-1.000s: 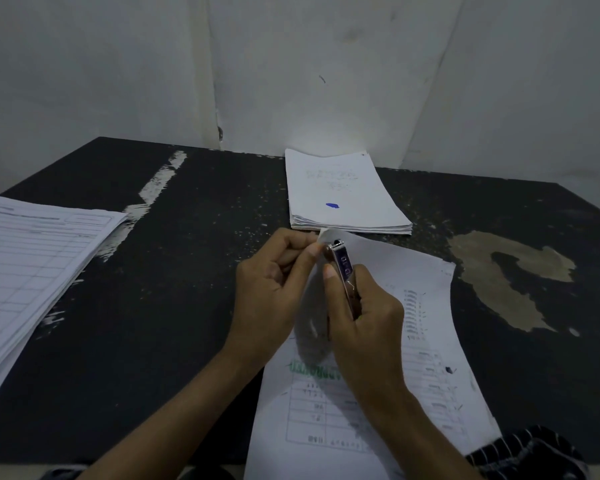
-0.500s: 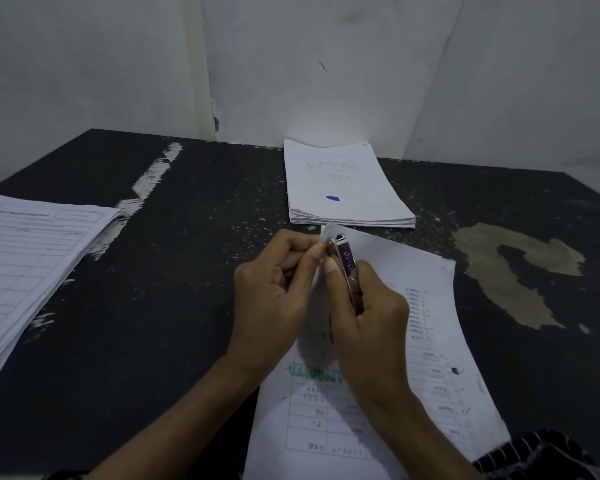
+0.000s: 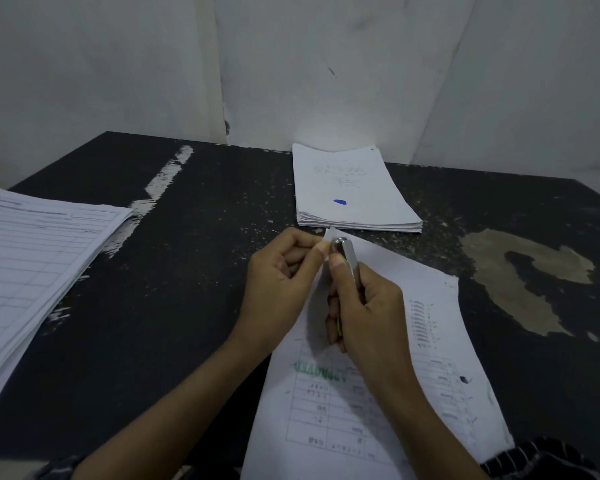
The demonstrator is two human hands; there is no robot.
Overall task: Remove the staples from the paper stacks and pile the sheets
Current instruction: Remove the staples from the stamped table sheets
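A stapled set of printed sheets (image 3: 426, 341) with a green stamp lies in front of me on the dark table (image 3: 174, 306). My left hand (image 3: 278, 282) pinches its far top corner between thumb and forefinger. My right hand (image 3: 364, 306) grips a small metal tool (image 3: 347, 254), its tip pressed at that same corner, right against my left fingertips. The staple itself is hidden by the fingers. A thick pile of white sheets (image 3: 347, 192) with a blue mark lies just beyond, near the wall.
Another stack of lined forms (image 3: 32, 268) lies at the table's left edge. The tabletop shows white paint scuffs (image 3: 163, 178) and a worn tan patch (image 3: 520, 278) on the right. Walls close in behind the table. Striped cloth (image 3: 548, 459) sits at the bottom right.
Both hands stay together at the sheet's corner; the tool tip has shifted slightly against the corner. The view tilted a little.
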